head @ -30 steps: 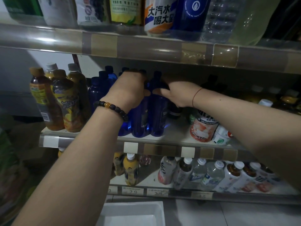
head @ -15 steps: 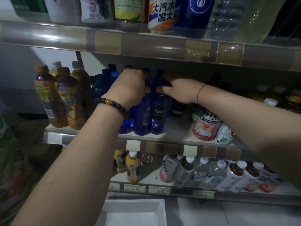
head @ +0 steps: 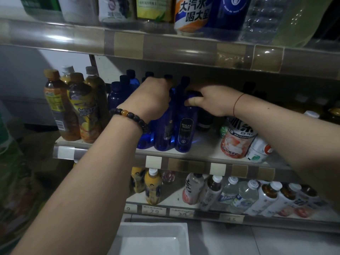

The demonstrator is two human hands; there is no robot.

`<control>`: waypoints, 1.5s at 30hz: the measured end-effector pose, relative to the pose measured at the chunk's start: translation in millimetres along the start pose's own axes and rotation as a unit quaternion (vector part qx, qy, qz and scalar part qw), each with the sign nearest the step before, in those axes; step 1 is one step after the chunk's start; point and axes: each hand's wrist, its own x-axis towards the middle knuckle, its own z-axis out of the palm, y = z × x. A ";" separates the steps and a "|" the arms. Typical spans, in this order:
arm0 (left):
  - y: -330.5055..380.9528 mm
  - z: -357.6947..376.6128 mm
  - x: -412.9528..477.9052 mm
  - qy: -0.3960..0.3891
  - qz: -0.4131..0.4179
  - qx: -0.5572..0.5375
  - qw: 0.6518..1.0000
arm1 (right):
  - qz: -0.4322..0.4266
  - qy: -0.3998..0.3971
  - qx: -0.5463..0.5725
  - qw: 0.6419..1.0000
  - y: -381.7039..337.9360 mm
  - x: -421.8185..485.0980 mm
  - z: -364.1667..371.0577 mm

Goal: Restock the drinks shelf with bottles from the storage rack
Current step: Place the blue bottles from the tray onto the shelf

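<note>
Several dark blue soda bottles stand in rows on the middle shelf (head: 202, 155). My left hand (head: 152, 98), with a bead bracelet at the wrist, grips the top of a front blue bottle (head: 163, 133). My right hand (head: 211, 100) curls round the neck of the blue bottle labelled Bolsa Soda (head: 185, 129), at the right end of the front row. Both bottles stand upright on the shelf, close together. Their caps are hidden under my hands.
Yellow and brown tea bottles (head: 81, 111) stand left of the blue ones. An ice tea can (head: 237, 142) and a small white bottle (head: 257, 151) lie to the right. Large bottles fill the top shelf, small ones the lower shelf. A white crate (head: 152, 238) sits below.
Both hands stay on the blue bottle tops. The right-hand bottle has turned so its label faces front. The view has shifted slightly.
</note>
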 end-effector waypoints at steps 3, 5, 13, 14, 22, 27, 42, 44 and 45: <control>0.2 -0.6 1.6 -0.001 0.010 -0.004 1.000 | 0.000 -0.006 0.003 1.000 -1.8 -2.8 3.6; 4.8 -3.1 3.5 -0.010 -0.007 0.003 1.000 | 0.003 0.010 0.022 1.000 -6.5 -1.8 5.0; 5.0 -14.7 3.3 -0.008 -0.030 0.085 0.996 | 0.070 -0.002 0.056 0.996 -37.6 17.1 -4.3; 3.9 -16.0 2.7 -0.008 -0.036 0.094 0.995 | 0.058 -0.013 0.057 0.997 -38.9 20.7 -4.3; -15.6 -19.8 -10.5 0.013 -0.030 0.067 0.997 | 0.013 -0.009 -0.018 1.000 -46.2 28.0 -0.4; -32.1 -16.6 -20.4 0.044 -0.041 0.103 0.993 | 0.006 -0.025 0.001 1.000 -46.0 24.0 -0.6; -48.5 -17.1 -17.0 0.023 -0.078 -0.012 0.997 | -0.020 -0.014 0.015 1.000 -72.6 36.3 1.2; -48.8 -21.9 -16.5 0.038 -0.086 -0.015 0.995 | -0.055 -0.006 0.021 0.998 -76.6 44.6 9.5; -50.0 -24.3 -16.7 0.049 -0.085 -0.017 0.995 | -0.071 0.003 0.024 0.997 -76.2 49.4 13.6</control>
